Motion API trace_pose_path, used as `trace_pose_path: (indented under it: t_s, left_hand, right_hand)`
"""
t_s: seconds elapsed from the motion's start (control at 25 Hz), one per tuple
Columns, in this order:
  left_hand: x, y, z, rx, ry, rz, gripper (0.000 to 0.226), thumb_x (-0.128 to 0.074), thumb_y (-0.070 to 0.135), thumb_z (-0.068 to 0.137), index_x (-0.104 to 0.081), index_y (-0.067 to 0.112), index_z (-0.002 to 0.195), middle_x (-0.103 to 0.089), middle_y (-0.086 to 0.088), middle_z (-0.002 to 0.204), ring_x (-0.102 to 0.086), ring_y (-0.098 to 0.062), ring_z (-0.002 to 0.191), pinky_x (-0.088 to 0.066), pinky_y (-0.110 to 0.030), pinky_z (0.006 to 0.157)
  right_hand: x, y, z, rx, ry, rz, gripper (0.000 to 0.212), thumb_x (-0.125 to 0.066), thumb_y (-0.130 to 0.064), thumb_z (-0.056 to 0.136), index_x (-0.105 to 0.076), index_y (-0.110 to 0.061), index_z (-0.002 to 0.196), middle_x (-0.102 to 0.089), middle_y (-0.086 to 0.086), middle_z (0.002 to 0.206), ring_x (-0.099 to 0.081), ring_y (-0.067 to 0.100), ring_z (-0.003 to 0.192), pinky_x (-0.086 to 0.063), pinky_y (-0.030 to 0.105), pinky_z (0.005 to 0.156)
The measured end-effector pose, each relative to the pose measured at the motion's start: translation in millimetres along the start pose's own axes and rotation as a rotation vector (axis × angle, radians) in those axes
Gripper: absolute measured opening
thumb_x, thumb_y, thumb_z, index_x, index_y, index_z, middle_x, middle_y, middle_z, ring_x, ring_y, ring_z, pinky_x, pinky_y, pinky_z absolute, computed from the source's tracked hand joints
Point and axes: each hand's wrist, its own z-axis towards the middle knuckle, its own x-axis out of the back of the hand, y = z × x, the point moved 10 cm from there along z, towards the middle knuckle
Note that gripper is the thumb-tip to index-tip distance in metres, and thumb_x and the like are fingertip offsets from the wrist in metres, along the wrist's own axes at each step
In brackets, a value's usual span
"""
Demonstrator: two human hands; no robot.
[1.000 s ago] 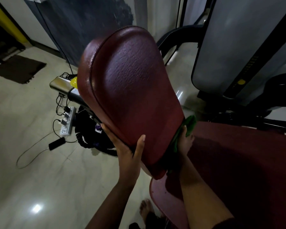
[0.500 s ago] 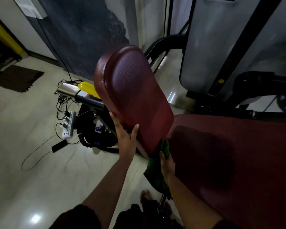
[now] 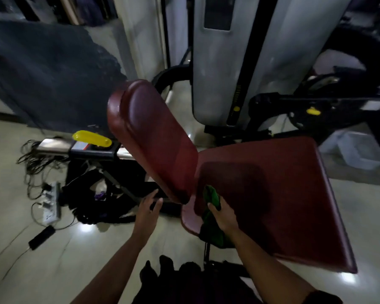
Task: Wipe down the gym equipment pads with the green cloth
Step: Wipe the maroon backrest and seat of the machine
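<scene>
the green cloth (image 3: 211,199) is pinched in the right hand (image 3: 224,218) fingers at the seat pad (image 3: 272,194) near edge, the pad stretching away rightward, while the left hand (image 3: 146,212) fingers are spread, empty.

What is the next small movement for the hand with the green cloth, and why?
Probably slide the right hand with the green cloth forward across the flat seat pad. The cloth sits at the pad's near-left corner, beside the foot of the tilted back pad, and the rest of the seat lies uncovered ahead. The left hand hangs open and holds nothing.
</scene>
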Motion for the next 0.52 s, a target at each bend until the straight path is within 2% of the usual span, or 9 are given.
trace_pose_path:
  t_s: [0.16,0.28,0.4,0.52]
  left_hand:
    - [-10.3,-16.1,-7.2,-0.038,-0.246,0.114,0.039,-0.049,0.030,0.093,-0.051,0.018,0.130,-0.047,-0.009,0.136,-0.048,-0.023,0.123,-0.040,-0.038,0.104]
    - [-33.0,-4.2,-15.6,-0.111,-0.425,0.139,0.037,-0.048,0.027,0.094,-0.050,0.015,0.130,-0.048,-0.004,0.134,-0.046,-0.021,0.126,-0.037,-0.037,0.107]
    - [-71.4,15.8,-31.6,-0.161,-0.630,0.130,0.043,-0.049,0.030,0.094,-0.046,0.011,0.134,-0.045,0.004,0.125,-0.044,-0.014,0.120,-0.035,-0.030,0.103]
    - [-115.0,30.7,-53.1,-0.220,-0.768,0.171,0.044,-0.050,0.030,0.093,-0.047,0.010,0.133,-0.046,-0.002,0.127,-0.046,-0.015,0.115,-0.035,-0.027,0.095]
  right_hand:
    - [5.7,16.3,-48.7,-0.074,0.130,-0.028,0.049,-0.051,-0.030,0.094,-0.036,-0.018,0.139,-0.052,0.007,0.133,-0.051,0.024,0.118,-0.039,0.024,0.092]
    - [12.2,30.4,-88.0,-0.124,0.236,0.025,0.045,-0.051,-0.029,0.094,-0.040,-0.018,0.135,-0.056,0.006,0.127,-0.054,0.018,0.109,-0.040,0.023,0.082]
    - [23.0,42.3,-127.5,-0.159,0.362,0.077,0.041,-0.051,-0.030,0.093,-0.043,-0.020,0.132,-0.059,0.005,0.121,-0.056,0.018,0.105,-0.043,0.026,0.082]
    - [42.3,49.6,-163.2,-0.187,0.476,0.095,0.039,-0.052,-0.028,0.093,-0.045,-0.017,0.131,-0.059,0.007,0.120,-0.056,0.020,0.107,-0.044,0.030,0.085]
